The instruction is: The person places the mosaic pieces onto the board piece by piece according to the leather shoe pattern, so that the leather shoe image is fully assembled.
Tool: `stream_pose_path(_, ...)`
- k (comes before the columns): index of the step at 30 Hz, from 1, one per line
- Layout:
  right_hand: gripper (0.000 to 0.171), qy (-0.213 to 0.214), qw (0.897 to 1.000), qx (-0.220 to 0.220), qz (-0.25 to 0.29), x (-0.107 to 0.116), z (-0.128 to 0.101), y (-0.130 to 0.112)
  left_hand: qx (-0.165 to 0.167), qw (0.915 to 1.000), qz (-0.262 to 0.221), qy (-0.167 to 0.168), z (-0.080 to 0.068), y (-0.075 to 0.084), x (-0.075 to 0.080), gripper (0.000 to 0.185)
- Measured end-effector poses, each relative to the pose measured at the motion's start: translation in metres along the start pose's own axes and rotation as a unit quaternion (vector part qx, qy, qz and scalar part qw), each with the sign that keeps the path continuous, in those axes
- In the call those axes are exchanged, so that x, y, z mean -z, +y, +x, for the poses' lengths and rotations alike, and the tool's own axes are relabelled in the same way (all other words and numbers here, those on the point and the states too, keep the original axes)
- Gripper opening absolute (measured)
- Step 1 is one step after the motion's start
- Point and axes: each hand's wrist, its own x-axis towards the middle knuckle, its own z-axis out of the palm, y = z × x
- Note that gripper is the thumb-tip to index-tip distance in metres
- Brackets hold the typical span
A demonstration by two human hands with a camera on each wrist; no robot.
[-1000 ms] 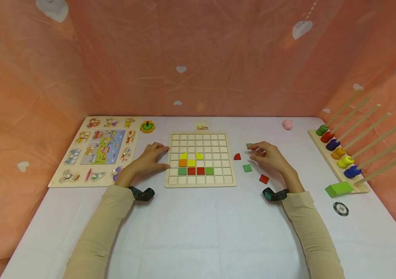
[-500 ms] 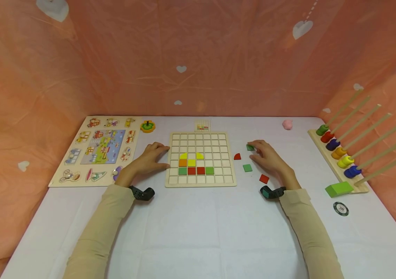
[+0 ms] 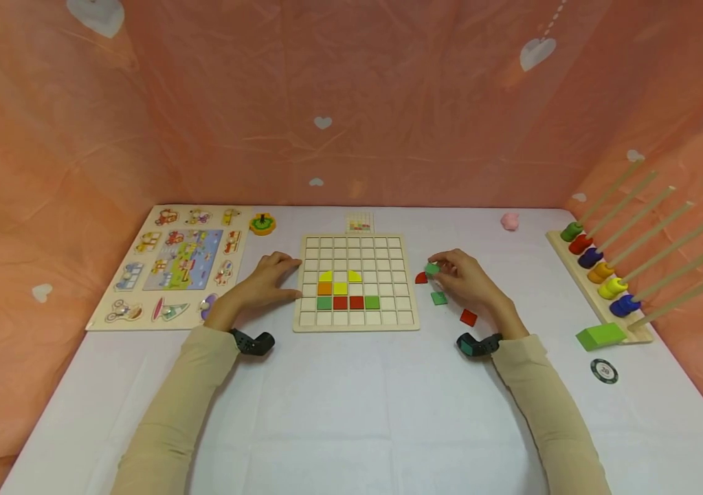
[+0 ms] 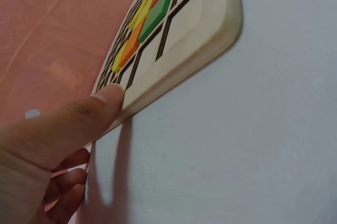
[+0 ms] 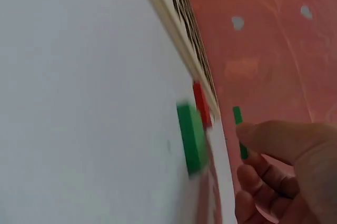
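A wooden grid board (image 3: 355, 240) lies mid-table with yellow, orange, green and red tiles in its lower rows. My left hand (image 3: 267, 280) rests against the board's left edge, thumb (image 4: 108, 97) on the rim (image 4: 210, 29). My right hand (image 3: 467, 278) pinches a small green tile (image 3: 431, 269) just off the table, right of the board; the green tile (image 5: 239, 129) shows at the fingertips in the right wrist view. On the cloth near it lie a red quarter-round piece (image 3: 420, 278), a green square (image 3: 439, 298) and a red square (image 3: 468, 317).
A picture peg puzzle (image 3: 174, 265) lies at left, a yellow-green toy (image 3: 262, 224) and a small pattern card (image 3: 360, 223) behind the board. A ring rack with sloping rods (image 3: 605, 275), a green block (image 3: 601, 335), a black chip (image 3: 605, 370) and a pink object (image 3: 509, 220) sit at right.
My right hand has picked up the far green tile and carried it left toward the board. The left hand has stayed put.
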Motion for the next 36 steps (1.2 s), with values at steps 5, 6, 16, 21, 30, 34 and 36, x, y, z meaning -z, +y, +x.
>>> stream_pose_path(5,0.027,-0.024,0.997,0.070,0.035,-0.018,0.001,-0.020,0.001,1.0000,0.006,-0.001,-0.001,0.002,0.001,0.071)
stream_pose_path(6,0.026,-0.030,0.995,0.083,0.040,-0.022,0.001,-0.023,0.011,0.9999,0.004,-0.007,-0.001,0.005,0.001,0.071)
stream_pose_path(16,0.014,-0.083,0.982,0.148,0.083,-0.050,0.002,-0.037,0.042,0.9988,0.008,-0.023,0.003,0.005,0.001,0.070)
stream_pose_path(21,0.011,-0.085,0.981,0.155,0.074,-0.051,0.002,-0.039,0.042,0.9988,0.005,-0.023,0.002,0.007,0.002,0.070)
stream_pose_path(30,0.015,-0.080,0.988,0.119,0.055,-0.041,-0.002,-0.044,0.036,0.9990,0.008,-0.023,0.002,0.006,0.002,0.070)
stream_pose_path(34,0.026,-0.058,0.992,0.108,0.040,-0.028,-0.003,-0.033,0.038,0.9990,0.006,-0.022,0.002,0.006,0.002,0.071)
stream_pose_path(36,0.031,-0.053,0.993,0.104,0.028,-0.020,-0.005,-0.028,0.038,0.9990,0.006,-0.021,0.002,0.005,0.002,0.070)
